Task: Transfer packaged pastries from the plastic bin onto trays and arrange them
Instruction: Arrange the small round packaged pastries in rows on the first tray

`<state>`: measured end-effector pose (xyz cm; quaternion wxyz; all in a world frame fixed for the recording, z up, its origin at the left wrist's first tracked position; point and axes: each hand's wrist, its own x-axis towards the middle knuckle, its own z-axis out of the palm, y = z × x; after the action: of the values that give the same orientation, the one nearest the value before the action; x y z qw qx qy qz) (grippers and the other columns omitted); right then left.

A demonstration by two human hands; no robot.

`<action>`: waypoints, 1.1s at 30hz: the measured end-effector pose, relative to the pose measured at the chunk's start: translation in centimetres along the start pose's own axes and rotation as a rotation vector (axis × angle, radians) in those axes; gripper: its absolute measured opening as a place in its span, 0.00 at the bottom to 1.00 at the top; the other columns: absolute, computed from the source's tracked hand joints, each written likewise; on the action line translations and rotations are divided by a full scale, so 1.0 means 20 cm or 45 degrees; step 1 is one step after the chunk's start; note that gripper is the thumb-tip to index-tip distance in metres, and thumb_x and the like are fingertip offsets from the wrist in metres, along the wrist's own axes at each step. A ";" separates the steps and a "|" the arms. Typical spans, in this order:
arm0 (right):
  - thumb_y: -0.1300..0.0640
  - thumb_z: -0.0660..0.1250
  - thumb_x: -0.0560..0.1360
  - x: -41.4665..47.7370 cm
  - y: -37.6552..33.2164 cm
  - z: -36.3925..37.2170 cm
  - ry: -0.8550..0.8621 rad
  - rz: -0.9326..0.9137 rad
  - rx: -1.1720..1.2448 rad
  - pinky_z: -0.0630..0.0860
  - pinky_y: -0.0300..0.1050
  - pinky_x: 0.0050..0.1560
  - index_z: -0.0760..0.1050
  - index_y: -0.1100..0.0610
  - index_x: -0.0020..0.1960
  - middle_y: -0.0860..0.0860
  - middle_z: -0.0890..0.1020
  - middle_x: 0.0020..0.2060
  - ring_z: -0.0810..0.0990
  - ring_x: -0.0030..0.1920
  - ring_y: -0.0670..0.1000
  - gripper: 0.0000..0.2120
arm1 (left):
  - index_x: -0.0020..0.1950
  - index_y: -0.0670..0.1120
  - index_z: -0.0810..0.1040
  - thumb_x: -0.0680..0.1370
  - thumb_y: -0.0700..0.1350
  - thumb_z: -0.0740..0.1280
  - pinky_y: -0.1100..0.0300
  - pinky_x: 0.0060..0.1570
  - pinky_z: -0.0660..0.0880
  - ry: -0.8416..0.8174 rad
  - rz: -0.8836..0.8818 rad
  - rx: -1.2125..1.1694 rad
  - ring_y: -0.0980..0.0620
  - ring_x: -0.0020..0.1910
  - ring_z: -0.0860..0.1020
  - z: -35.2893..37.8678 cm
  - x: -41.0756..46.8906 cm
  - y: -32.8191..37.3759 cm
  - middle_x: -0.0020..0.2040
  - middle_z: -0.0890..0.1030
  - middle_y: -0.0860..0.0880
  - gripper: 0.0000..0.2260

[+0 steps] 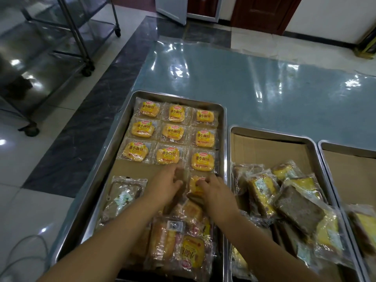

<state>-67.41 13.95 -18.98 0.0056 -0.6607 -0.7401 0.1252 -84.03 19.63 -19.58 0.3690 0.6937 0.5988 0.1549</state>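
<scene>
The left tray (pixel 122 123) lies on the worktop (pixel 264 88), which is covered with a glossy film. The tray is lined with cardboard (pixel 132 169). Nine yellow pastry packets (pixel 173 131) fill its far half in three rows of three, label side up.

Both hands work in the fourth row, just near of that grid. The right hand (pixel 215 192) is at the right-hand column. Its fingers are curled over a yellow pastry packet (pixel 194 187) and grip it at the near edge. This packet lies directly below the last packet of the third row, close to the tray's right rim.

The left hand (pixel 168 183) is at the middle column, just beside the right hand. Its fingers are bent on a brownish packet (pixel 181 173) that is blurred. Whether the hand grips this packet or only rests on it cannot be determined.

A dark pastry packet (pixel 124 196) lies in the left column of the same row, apart from both hands. A loose pile of packets (pixel 183 241) occupies the near end of the tray, between and under the forearms.

The middle tray (pixel 313 147), also lined with cardboard, holds an unsorted heap of cake-slice packets (pixel 295 204) in its near half. A third tray (pixel 325 143) shows at the right edge. A steel trolley (pixel 81 37) stands on the tiled floor to the left.
</scene>
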 end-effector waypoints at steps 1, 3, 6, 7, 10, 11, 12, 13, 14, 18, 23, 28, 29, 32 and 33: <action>0.56 0.67 0.73 0.01 0.00 0.00 -0.013 0.017 0.024 0.72 0.44 0.55 0.68 0.48 0.64 0.50 0.70 0.60 0.70 0.58 0.50 0.20 | 0.57 0.51 0.75 0.74 0.43 0.70 0.62 0.45 0.71 -0.028 0.013 0.075 0.56 0.48 0.76 -0.05 -0.01 -0.04 0.51 0.79 0.54 0.13; 0.54 0.66 0.74 0.01 0.00 0.00 -0.009 0.055 0.106 0.72 0.44 0.57 0.68 0.48 0.64 0.49 0.70 0.60 0.70 0.58 0.49 0.20 | 0.55 0.50 0.78 0.74 0.42 0.69 0.62 0.47 0.71 -0.126 0.026 0.172 0.55 0.49 0.76 -0.13 -0.06 -0.13 0.52 0.80 0.53 0.10; 0.52 0.64 0.76 -0.01 -0.03 -0.01 0.085 0.132 0.286 0.71 0.39 0.51 0.72 0.49 0.60 0.46 0.73 0.56 0.73 0.52 0.46 0.13 | 0.56 0.50 0.78 0.74 0.43 0.69 0.63 0.50 0.70 -0.287 0.152 0.321 0.54 0.52 0.75 -0.19 -0.12 -0.21 0.54 0.78 0.53 0.11; 0.50 0.63 0.76 -0.02 -0.05 -0.02 0.080 0.137 0.285 0.71 0.39 0.47 0.74 0.49 0.56 0.45 0.75 0.52 0.73 0.48 0.45 0.10 | 0.56 0.50 0.79 0.74 0.43 0.69 0.63 0.50 0.69 -0.318 0.210 0.359 0.54 0.53 0.75 -0.20 -0.14 -0.22 0.54 0.78 0.53 0.11; 0.42 0.61 0.74 -0.07 -0.09 -0.03 -0.084 0.140 0.118 0.72 0.40 0.37 0.77 0.49 0.46 0.45 0.78 0.40 0.75 0.39 0.46 0.13 | 0.55 0.49 0.79 0.74 0.43 0.69 0.62 0.48 0.68 -0.360 0.293 0.418 0.52 0.53 0.75 -0.23 -0.16 -0.23 0.54 0.79 0.52 0.11; 0.40 0.61 0.73 -0.08 -0.10 -0.03 -0.128 0.140 0.084 0.71 0.40 0.35 0.78 0.50 0.45 0.45 0.78 0.37 0.76 0.38 0.47 0.14 | 0.55 0.49 0.80 0.73 0.43 0.68 0.61 0.48 0.68 -0.374 0.303 0.435 0.52 0.53 0.75 -0.24 -0.16 -0.23 0.54 0.79 0.52 0.11; 0.40 0.62 0.73 -0.09 -0.11 -0.03 -0.160 0.143 0.094 0.70 0.39 0.34 0.79 0.49 0.47 0.45 0.78 0.36 0.77 0.38 0.47 0.15 | 0.54 0.49 0.80 0.73 0.43 0.68 0.61 0.49 0.69 -0.397 0.317 0.458 0.52 0.53 0.75 -0.24 -0.17 -0.23 0.54 0.79 0.52 0.10; 0.41 0.63 0.72 -0.10 -0.12 -0.04 -0.193 0.157 0.140 0.70 0.39 0.35 0.79 0.48 0.49 0.45 0.79 0.37 0.78 0.38 0.48 0.14 | 0.53 0.49 0.81 0.73 0.43 0.68 0.61 0.50 0.70 -0.425 0.333 0.480 0.52 0.53 0.76 -0.25 -0.17 -0.24 0.54 0.79 0.53 0.10; 0.42 0.65 0.72 -0.10 -0.13 -0.05 -0.240 0.191 0.206 0.70 0.38 0.34 0.80 0.47 0.51 0.44 0.80 0.37 0.79 0.38 0.46 0.13 | 0.52 0.49 0.81 0.73 0.43 0.68 0.62 0.50 0.71 -0.459 0.344 0.499 0.53 0.53 0.76 -0.25 -0.18 -0.25 0.54 0.80 0.53 0.09; 0.48 0.71 0.70 -0.06 -0.18 -0.12 -0.352 0.352 0.343 0.72 0.38 0.32 0.80 0.50 0.40 0.44 0.79 0.34 0.76 0.34 0.41 0.06 | 0.50 0.49 0.82 0.73 0.43 0.68 0.64 0.44 0.69 -0.596 0.338 0.523 0.53 0.50 0.77 -0.27 -0.20 -0.29 0.51 0.81 0.53 0.08; 0.53 0.70 0.71 0.04 -0.28 -0.23 -0.062 0.381 0.601 0.70 0.37 0.28 0.74 0.50 0.31 0.45 0.78 0.27 0.77 0.28 0.42 0.11 | 0.52 0.51 0.80 0.74 0.44 0.68 0.64 0.47 0.72 -0.570 0.249 0.335 0.55 0.50 0.78 -0.34 -0.19 -0.32 0.51 0.81 0.54 0.07; 0.58 0.69 0.72 0.16 -0.44 -0.14 0.419 0.042 0.436 0.70 0.40 0.38 0.79 0.52 0.37 0.43 0.78 0.33 0.73 0.38 0.45 0.06 | 0.54 0.54 0.76 0.78 0.44 0.64 0.57 0.46 0.75 -0.102 -0.024 -0.055 0.55 0.47 0.78 -0.41 -0.17 -0.35 0.47 0.80 0.55 0.08; 0.60 0.70 0.71 0.17 -0.45 -0.10 0.511 -0.097 0.309 0.69 0.41 0.40 0.79 0.55 0.36 0.46 0.78 0.34 0.72 0.39 0.47 0.05 | 0.55 0.54 0.75 0.78 0.43 0.63 0.56 0.47 0.75 -0.072 -0.070 -0.114 0.54 0.48 0.78 -0.42 -0.16 -0.36 0.48 0.80 0.54 0.08; 0.60 0.76 0.64 0.18 -0.44 0.03 0.513 -0.409 -0.020 0.73 0.43 0.39 0.79 0.55 0.35 0.50 0.78 0.33 0.75 0.37 0.51 0.06 | 0.66 0.52 0.70 0.77 0.41 0.64 0.55 0.53 0.75 -0.163 -0.123 -0.235 0.57 0.52 0.77 -0.43 -0.16 -0.37 0.55 0.79 0.54 0.17; 0.59 0.78 0.62 0.17 -0.44 0.06 0.450 -0.435 -0.060 0.75 0.44 0.38 0.80 0.54 0.36 0.50 0.79 0.34 0.76 0.37 0.51 0.07 | 0.68 0.53 0.68 0.77 0.41 0.64 0.57 0.52 0.75 -0.212 -0.103 -0.225 0.58 0.52 0.76 -0.42 -0.16 -0.38 0.55 0.78 0.55 0.20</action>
<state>-76.57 16.27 -19.01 0.1405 -0.5375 -0.8314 -0.0125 -95.79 19.51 -18.45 0.4830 0.6442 0.5777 0.1338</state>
